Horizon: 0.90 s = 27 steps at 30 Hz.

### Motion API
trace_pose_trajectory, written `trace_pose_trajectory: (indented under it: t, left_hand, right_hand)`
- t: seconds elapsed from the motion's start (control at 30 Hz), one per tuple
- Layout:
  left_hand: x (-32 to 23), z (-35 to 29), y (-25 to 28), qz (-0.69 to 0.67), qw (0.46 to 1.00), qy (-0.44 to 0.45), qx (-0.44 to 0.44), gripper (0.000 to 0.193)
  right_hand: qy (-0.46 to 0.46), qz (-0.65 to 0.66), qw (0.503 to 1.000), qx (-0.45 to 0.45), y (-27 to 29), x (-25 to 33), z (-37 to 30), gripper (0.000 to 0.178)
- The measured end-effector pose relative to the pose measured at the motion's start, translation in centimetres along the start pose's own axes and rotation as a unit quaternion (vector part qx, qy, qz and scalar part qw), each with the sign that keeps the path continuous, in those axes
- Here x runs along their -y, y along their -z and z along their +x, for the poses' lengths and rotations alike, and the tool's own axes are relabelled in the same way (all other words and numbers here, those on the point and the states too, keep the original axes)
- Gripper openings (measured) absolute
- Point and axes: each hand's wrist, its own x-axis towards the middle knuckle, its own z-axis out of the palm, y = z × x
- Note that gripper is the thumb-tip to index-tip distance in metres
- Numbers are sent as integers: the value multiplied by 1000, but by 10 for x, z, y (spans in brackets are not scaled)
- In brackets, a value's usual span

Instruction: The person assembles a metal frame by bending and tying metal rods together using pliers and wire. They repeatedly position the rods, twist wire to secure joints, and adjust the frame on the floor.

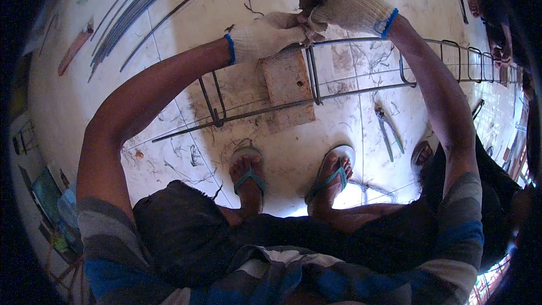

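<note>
A long rebar frame (265,112) with bent steel stirrups (314,74) lies across the floor in front of my feet. Both my hands wear white knit gloves with blue cuffs. They meet at the far bar, by the top of a stirrup. My left hand (264,36) comes from the left with its fingers closed at the joint. From above and the right, my right hand (345,7) curls down, its fingers bunched against the left fingertips. Whatever is pinched between them is hidden. A dusty reddish block (288,82) sits under the frame there.
Steel pliers (388,130) lie right of my sandalled feet. Loose steel rods (141,8) and a wooden piece (75,51) are at upper left. Wire scraps (192,155) litter the tiles. Another person's hand (501,56) is by the frame's far right end.
</note>
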Motion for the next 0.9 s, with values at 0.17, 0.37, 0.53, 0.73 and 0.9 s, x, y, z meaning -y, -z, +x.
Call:
trace_pose_trajectory:
  t: [0.17, 0.37, 0.53, 0.73, 0.9]
  left_hand:
    - [6, 4, -8, -89, 996, -11, -14, 44]
    - [4, 3, 4, -36, 999, 4, -11, 43]
    - [13, 13, 7, -33, 997, 54, -51, 46]
    - [5, 5, 10, -74, 993, 69, -67, 44]
    - [-5, 0, 9, -97, 989, 95, -56, 42]
  right_hand:
    - [30, 34, 999, -7, -30, -38, 8, 23]
    - [-62, 217, 974, 15, -38, -41, -5, 36]
    - [-38, 291, 955, 41, -49, -43, -27, 34]
    - [-65, 326, 943, 32, -72, -57, -23, 33]
    - [-99, 260, 960, 15, -74, -49, -26, 30]
